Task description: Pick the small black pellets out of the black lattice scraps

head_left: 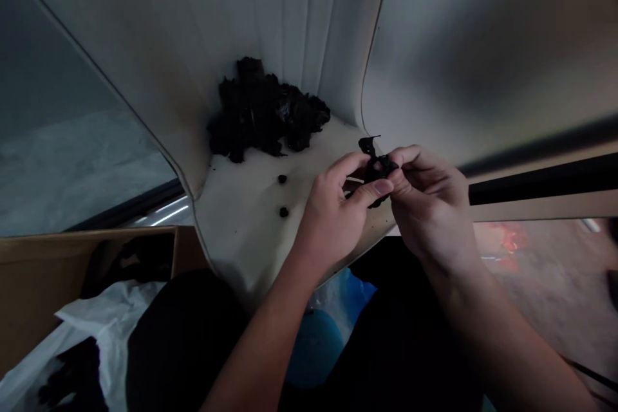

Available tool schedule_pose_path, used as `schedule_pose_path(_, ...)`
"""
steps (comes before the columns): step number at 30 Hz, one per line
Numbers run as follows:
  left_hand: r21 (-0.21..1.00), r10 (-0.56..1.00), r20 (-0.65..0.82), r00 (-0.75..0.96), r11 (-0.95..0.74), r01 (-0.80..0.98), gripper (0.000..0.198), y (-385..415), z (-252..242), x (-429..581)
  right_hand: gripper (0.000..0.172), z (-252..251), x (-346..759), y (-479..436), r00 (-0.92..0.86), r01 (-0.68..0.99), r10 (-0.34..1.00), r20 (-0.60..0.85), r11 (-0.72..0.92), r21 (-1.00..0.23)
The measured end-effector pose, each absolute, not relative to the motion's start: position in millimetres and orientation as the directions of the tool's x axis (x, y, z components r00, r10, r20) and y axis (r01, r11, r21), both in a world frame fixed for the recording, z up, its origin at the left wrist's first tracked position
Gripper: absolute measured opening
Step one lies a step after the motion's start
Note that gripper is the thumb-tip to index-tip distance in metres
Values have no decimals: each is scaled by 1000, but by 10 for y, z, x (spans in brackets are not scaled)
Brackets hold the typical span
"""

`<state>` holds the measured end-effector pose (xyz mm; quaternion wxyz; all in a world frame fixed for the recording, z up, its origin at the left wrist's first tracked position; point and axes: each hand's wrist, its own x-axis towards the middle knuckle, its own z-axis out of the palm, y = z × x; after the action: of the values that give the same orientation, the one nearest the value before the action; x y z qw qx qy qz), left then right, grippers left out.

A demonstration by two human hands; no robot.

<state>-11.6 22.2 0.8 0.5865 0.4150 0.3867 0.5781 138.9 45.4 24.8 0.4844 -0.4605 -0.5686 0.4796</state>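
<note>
Left hand (333,212) and right hand (429,209) pinching black irregular piece (373,166) between fingertips, held above cream moulded panel (241,244). Black heap (265,106) and two small black knobs (282,179) left on panel, unhandled.

Workshop or small assembly spot, probably: bare floor (545,296), a cardboard box (43,270) lined with a white plastic bag (109,315), and a heap of black parts (265,106) on a pale molded panel (251,251). Exact type unclear.
</note>
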Motion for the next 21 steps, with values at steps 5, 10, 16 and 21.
schedule_pose_path(5, 933, 997, 66, 34, -49, -355, 19, 206, 34, -136, 38, 317, 1349, 470, -83, 28, 991, 100, 103, -994)
schedule_pose_path(10, 903, 991, 133, 30, -109, -415, 22, 113, 19, -99, 43, 362, 1391, 541, -157, -12, 986, 60, 59, -998)
schedule_pose_path(16, 912, 999, 48, 13, -39, -409, 12, 122, -59, -69, 48, 337, 1421, 627, -170, -61, 985, 30, 20, -998)
schedule_pose_path(21, 940, 979, -53, -196, -17, -340, 14, 206, -109, -66, 44, 227, 1467, 625, -168, -23, 984, 55, 52, -998)
